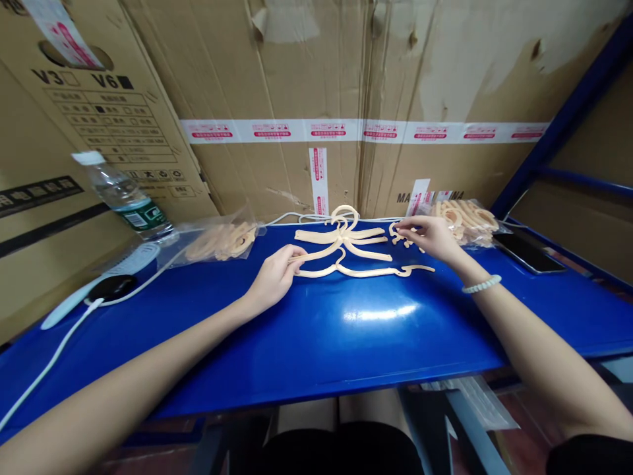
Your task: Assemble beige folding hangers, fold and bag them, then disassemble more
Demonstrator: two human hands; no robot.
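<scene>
Left hand [273, 276]: pinching an arm of the cream hanger [322, 253]; steadiness helps.
Cream hanger: reaching right from that pinch.
Right hand [432, 237]: fingertips at small pieces [408, 243]; pinching one? Can't tell.

On my feed, my left hand [271, 278] pinches, left forearm [173, 356] stretched behind its fingers [295, 251]; my right hand [435, 237] arches, fingers pointing inward, right wrist [465, 266] behind them.
</scene>
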